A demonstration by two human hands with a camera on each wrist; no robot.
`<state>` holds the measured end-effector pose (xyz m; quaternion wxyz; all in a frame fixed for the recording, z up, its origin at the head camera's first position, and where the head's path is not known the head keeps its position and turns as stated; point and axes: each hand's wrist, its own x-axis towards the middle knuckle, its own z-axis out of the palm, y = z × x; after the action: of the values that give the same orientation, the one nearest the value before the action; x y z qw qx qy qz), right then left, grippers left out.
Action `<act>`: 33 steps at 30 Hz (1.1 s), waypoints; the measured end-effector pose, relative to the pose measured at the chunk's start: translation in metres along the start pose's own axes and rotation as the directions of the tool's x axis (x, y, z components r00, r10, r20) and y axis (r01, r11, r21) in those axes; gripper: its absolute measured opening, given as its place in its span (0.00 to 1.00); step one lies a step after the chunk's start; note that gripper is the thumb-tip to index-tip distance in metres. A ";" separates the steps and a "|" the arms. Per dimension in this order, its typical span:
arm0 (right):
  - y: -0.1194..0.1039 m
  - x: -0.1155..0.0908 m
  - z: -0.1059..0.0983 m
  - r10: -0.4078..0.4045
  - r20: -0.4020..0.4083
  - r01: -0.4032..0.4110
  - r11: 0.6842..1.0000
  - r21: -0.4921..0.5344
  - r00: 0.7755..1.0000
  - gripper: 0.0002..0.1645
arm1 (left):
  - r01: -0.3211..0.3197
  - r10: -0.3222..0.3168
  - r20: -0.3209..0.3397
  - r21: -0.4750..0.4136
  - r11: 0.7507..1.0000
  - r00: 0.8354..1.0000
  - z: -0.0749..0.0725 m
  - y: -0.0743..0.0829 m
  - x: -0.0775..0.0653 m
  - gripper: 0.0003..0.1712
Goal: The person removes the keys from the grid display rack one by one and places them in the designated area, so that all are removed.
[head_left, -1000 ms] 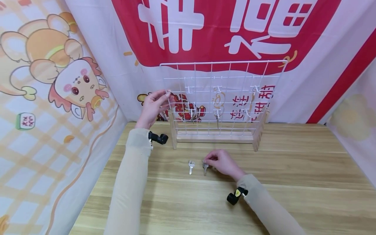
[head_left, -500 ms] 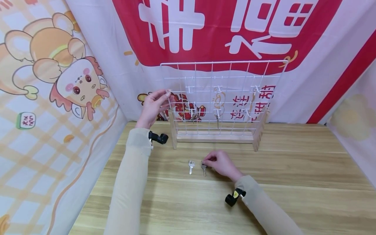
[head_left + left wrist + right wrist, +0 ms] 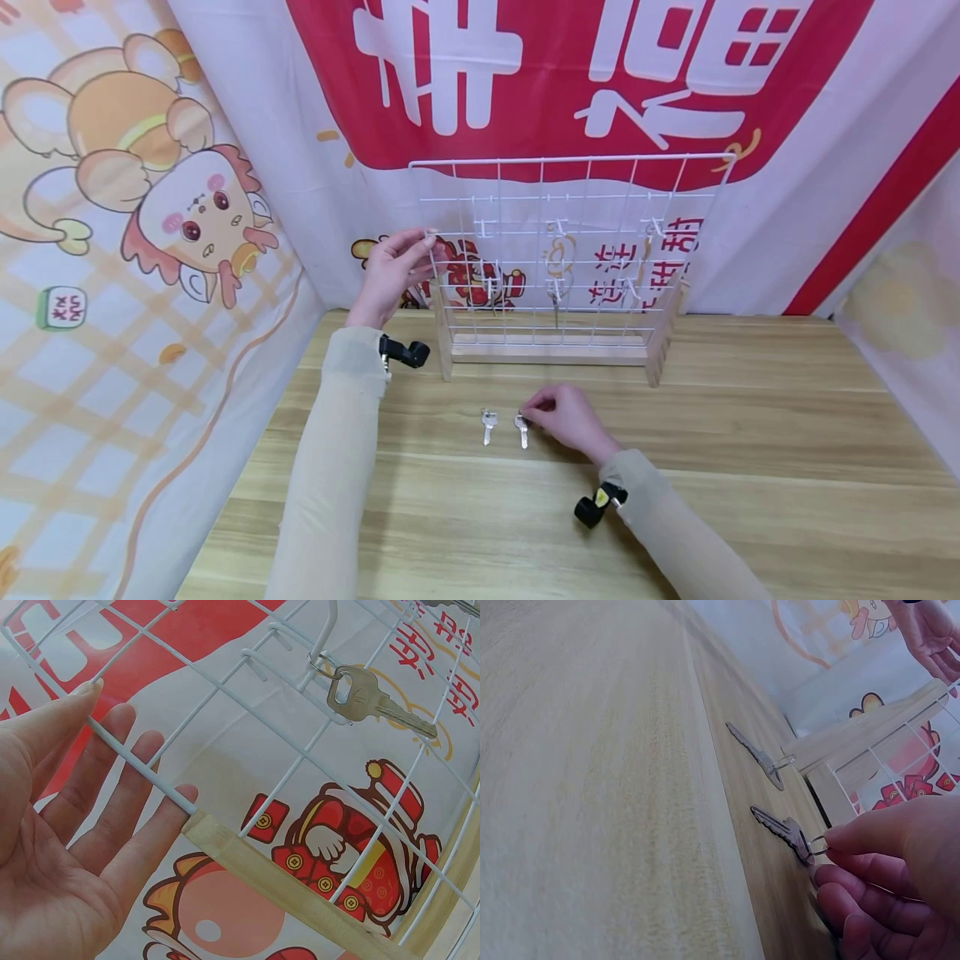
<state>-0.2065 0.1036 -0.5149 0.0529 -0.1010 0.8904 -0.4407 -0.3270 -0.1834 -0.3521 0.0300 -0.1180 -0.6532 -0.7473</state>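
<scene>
My left hand (image 3: 392, 268) holds the left edge of a white wire grid rack (image 3: 573, 157), thumb in front of the edge wire and fingers behind it. In the right wrist view, the thumb and index finger of my right hand (image 3: 900, 874) pinch the small ring of a silver key (image 3: 784, 831). That key points toward the person, at or just above the wooden table (image 3: 750, 417); contact is hard to tell. Beside it, to the left, lies a second silver key (image 3: 489, 428) with its own ring. One key (image 3: 364, 694) hangs by its ring from a rack hook in the left wrist view.
White hooks (image 3: 555, 227) sit in two rows on the grid, and another key (image 3: 556, 312) hangs from the middle lower one. Wooden feet (image 3: 658, 337) and a crossbar (image 3: 551, 354) support the rack. Printed cloth (image 3: 337, 208) hangs close behind and at the left.
The key in my right hand has shifted slightly and changed its tilt, now showing a brighter face. My left hand, the rack and the second key have stayed in place.
</scene>
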 end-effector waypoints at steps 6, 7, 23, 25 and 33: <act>-0.002 -0.002 -0.003 0.016 -0.006 -0.016 1.000 -0.009 1.000 0.03 | -0.004 0.004 0.000 0.009 1.000 1.000 0.000 0.000 0.001 0.20; -0.002 -0.002 -0.004 0.018 -0.007 -0.018 1.000 -0.009 1.000 0.03 | -0.004 0.004 -0.001 0.018 1.000 1.000 0.000 0.000 0.001 0.21; -0.016 -0.004 -0.032 -0.051 -0.051 0.057 0.990 0.128 0.997 0.09 | 0.004 -0.004 0.007 0.025 1.000 1.000 -0.001 -0.002 0.001 0.27; -0.023 -0.005 -0.042 -0.074 -0.079 0.085 0.986 0.146 0.994 0.10 | 0.004 -0.004 0.005 0.018 1.000 1.000 -0.001 -0.002 0.001 0.27; -0.050 -0.017 -0.085 -0.101 -0.204 0.143 0.968 0.205 0.974 0.15 | 0.003 -0.003 0.009 0.009 1.000 1.000 -0.001 -0.002 0.001 0.27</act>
<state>-0.1987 0.1440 -0.4234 -0.0497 -0.1066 0.8295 -0.5460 -0.3290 -0.1840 -0.3538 0.0266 -0.1201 -0.6569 -0.7439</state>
